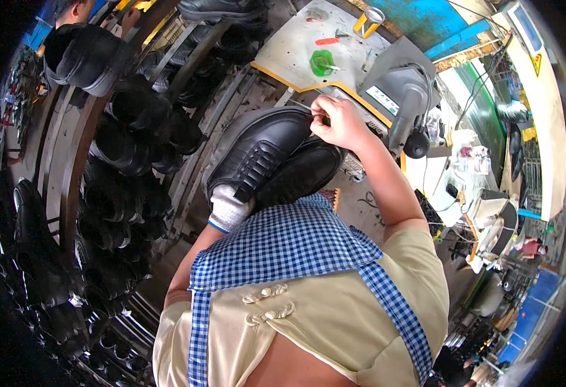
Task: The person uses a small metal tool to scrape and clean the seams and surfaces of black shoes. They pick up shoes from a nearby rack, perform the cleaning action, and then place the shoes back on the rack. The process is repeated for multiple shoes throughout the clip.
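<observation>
A black lace-up shoe (254, 145) lies over my lap, its toe toward the workbench. Beside and partly under it is a second black shoe (302, 171). My left hand (228, 208), in a white knitted glove with a blue cuff edge, is at the heel end of the laced shoe and holds it. Its fingers are hidden by the shoe. My bare right hand (340, 122) is at the toe end, thumb and fingers pinched together. A thin line shows near these fingertips, but I cannot make out what they hold.
A white workbench (289, 48) with yellow edging stands ahead, bearing a green piece (322, 63), a yellow-and-white cup (369, 22) and a grey machine (399, 80). Racks of black shoes (118, 142) fill the left. Another person (70, 11) is at the far left.
</observation>
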Motion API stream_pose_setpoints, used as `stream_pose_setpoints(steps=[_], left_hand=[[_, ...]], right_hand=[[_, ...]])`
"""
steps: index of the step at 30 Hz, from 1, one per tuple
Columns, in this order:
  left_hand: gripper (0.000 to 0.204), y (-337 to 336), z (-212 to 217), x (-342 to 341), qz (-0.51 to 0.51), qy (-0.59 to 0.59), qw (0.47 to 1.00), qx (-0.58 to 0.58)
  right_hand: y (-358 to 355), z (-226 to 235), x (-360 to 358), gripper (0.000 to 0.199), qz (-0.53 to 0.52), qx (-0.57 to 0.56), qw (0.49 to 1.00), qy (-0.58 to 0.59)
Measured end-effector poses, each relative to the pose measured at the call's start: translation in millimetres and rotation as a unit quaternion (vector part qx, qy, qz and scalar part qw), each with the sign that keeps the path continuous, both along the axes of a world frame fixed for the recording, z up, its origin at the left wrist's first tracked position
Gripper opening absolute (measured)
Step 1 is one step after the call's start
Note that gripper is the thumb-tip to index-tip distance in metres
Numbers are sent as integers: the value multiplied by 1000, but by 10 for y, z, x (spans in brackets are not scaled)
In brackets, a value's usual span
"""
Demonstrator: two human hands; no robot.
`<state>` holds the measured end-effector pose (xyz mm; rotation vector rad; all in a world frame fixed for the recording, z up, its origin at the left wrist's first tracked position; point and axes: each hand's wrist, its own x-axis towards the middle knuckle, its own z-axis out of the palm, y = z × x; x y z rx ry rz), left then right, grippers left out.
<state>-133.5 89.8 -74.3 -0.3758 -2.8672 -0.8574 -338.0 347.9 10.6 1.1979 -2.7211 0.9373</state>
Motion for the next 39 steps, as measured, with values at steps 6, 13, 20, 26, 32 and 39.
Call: stream_pose_setpoints(steps=[6, 13, 20, 26, 32, 39], left_hand=[[39, -14, 12, -12, 3, 23, 1000, 9], [40, -24, 29, -13, 9, 31, 999, 14], [41, -25, 37, -30, 11, 35, 999, 17], [42, -23, 28, -34, 6, 22, 1000, 8], [43, 1, 33, -53, -2, 18, 1000, 7], [44, 7, 63, -185, 2, 79, 996, 34]], right_hand=[[-172, 192, 103, 20, 22, -43, 998, 40], [-262, 212, 77, 22, 18, -15, 1000, 14], [-341, 238, -144, 19, 16, 9, 998, -55], [-489, 257, -84, 17, -60, 57, 988, -130], [-748, 481, 142, 17, -20, -17, 958, -287], [-550, 385, 8, 13, -70, -278, 727, -624]])
